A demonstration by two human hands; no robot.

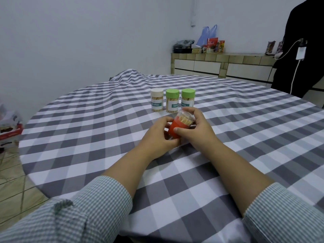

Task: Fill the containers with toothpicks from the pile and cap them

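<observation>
Both hands hold a red toothpick container [175, 129], tilted away from me above the checked tablecloth [98, 120]. My left hand [158, 137] grips its red base from the left. My right hand [196, 128] curls round the clear cap [186, 115] over the toothpick tips. Behind them stand three filled, capped containers in a row: one with a white cap [157, 100] and two with green caps [172, 100] [188, 97]. No loose pile of toothpicks is visible.
The round table's edge curves along the left, with tiled floor and a red and white box [9, 132] below it. A low cabinet [222, 65] with bags stands at the back. A person in black [298, 50] stands at the far right.
</observation>
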